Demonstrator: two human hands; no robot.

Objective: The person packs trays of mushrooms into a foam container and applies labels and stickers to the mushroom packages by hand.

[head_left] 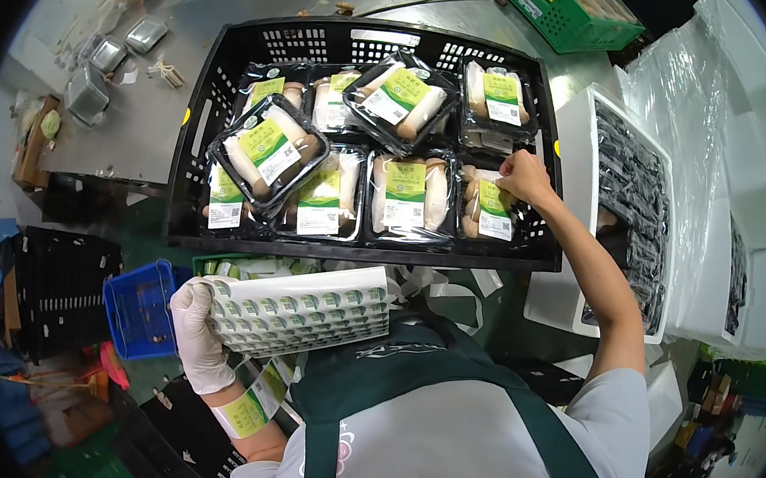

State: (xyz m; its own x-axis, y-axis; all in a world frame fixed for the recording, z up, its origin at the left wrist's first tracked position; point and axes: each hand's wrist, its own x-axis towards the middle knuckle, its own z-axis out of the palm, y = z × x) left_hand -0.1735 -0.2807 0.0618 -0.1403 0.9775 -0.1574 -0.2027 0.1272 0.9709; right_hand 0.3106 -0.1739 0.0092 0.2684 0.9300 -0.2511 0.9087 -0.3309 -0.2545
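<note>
My left hand (pixel 200 337), in a white glove, is closed on a sheet of round green-and-white stickers (pixel 302 310), held in front of the black crate (pixel 363 256). A strip of green-and-white labels (pixel 248 410) wraps that forearm. My bare right hand (pixel 527 179) reaches into the crate's right side, fingers pinched against the upper edge of a film-wrapped mushroom pack (pixel 493 215); whatever they hold is hidden. Several more mushroom packs (pixel 406 195) with green-and-white labels fill the crate. Two packs lie tilted on top of others, one of them a left pack (pixel 269 150).
The crate rests on a metal table (pixel 148 138) with clear plastic trays (pixel 106 54) at the left. A white foam box (pixel 588 120) of black trays stands at the right. A green crate (pixel 570 22) sits at the back; a blue basket (pixel 138 308) is lower left.
</note>
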